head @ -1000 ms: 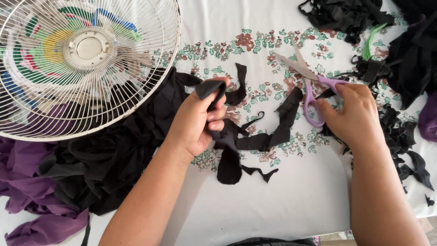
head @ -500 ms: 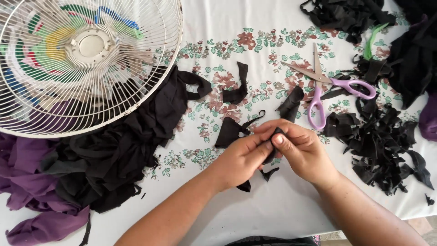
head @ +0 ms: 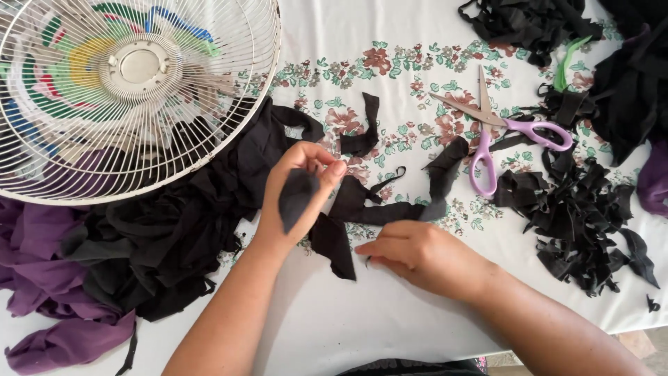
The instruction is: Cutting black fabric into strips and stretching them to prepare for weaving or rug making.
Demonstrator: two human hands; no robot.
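Left hand [head: 296, 198], raised near the middle of the surface [head: 390, 327], pinches one dark fabric piece [head: 296, 200] between its fingers [head: 332, 169]; right hand [head: 417, 254], fingers curled narrow, presses on a black strip [head: 376, 209] lying just beside them. Bare cloth lies open toward the near edge. One pair of purple-handled scissors [head: 490, 132] rests apart toward the far right, one fan [head: 132, 90] at the far left corner.

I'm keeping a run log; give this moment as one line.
left hand: pinching black fabric strip | right hand: on strip's lower end | purple-handled scissors: open on floral tablecloth
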